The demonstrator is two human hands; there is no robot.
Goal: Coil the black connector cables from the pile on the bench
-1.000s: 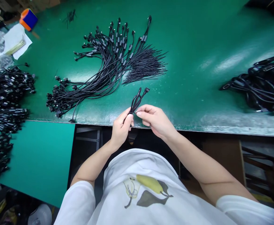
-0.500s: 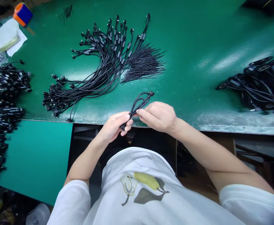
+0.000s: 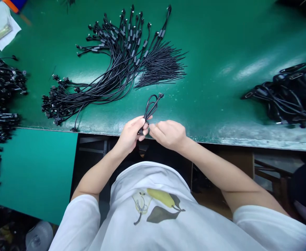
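My left hand is closed around a black cable folded into a loop, held just over the table's front edge. One connector end points up and away from me; another end shows below the fingers. My right hand is pinched close beside it, to the right of the cable's lower part. Whatever lies between its fingertips is too small or hidden to make out. Beyond the hands lies a fan of thin black ties, next to a spread bunch of black cables with connectors at both ends.
Bundled black cables lie at the right of the green table. More cables are heaped at the left, near white paper. A lower green surface adjoins at the front left.
My right hand has moved down and slightly left, its fingers turned more toward me. The looped cable has tilted more upright. The camera view has shifted a little.
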